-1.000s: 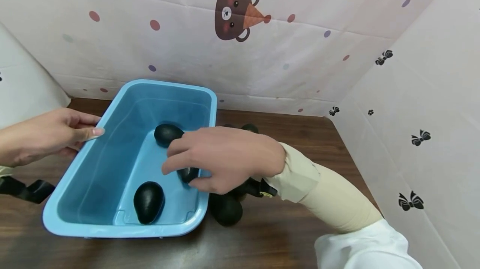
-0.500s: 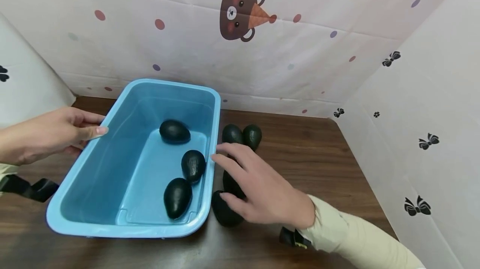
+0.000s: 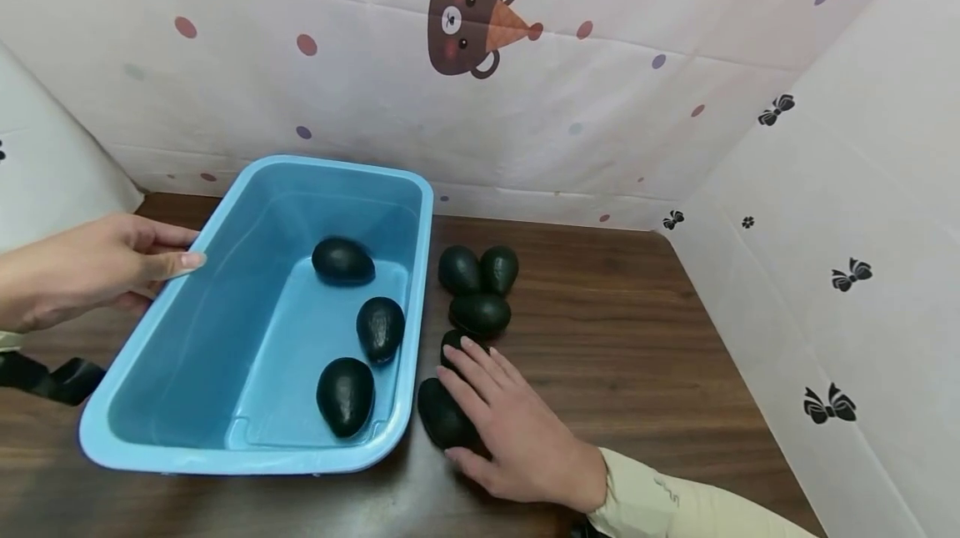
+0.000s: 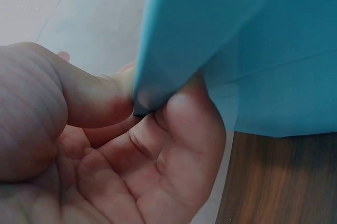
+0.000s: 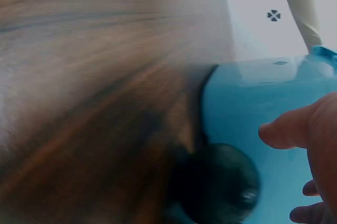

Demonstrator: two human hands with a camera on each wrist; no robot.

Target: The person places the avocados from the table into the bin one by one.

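My left hand (image 3: 101,271) grips the left rim of a blue plastic basin (image 3: 247,463). In the left wrist view the thumb and curled fingers (image 4: 195,145) pinch the basin wall (image 4: 179,34). Three dark green avocados lie inside, one of them (image 3: 345,396) near the front. My right hand (image 3: 521,438) reaches over two avocados outside the basin, its fingers spread and nearly straight. The nearer avocado (image 3: 444,414) lies partly under the hand; whether it is touched I cannot tell. In the right wrist view the thumb (image 5: 287,129) hovers apart from a round dark avocado (image 5: 224,182).
Three more avocados, including one lying crosswise (image 3: 480,315), cluster behind the right hand, close to the basin's right side. Everything stands on a brown wooden table (image 3: 600,338). A patterned white sheet (image 3: 360,62) hangs behind, and another borders the right.
My right hand has withdrawn from over the basin and moved right and toward me, above the outside avocados. The front avocado inside has shifted right and sits upright. The left hand keeps its grip.
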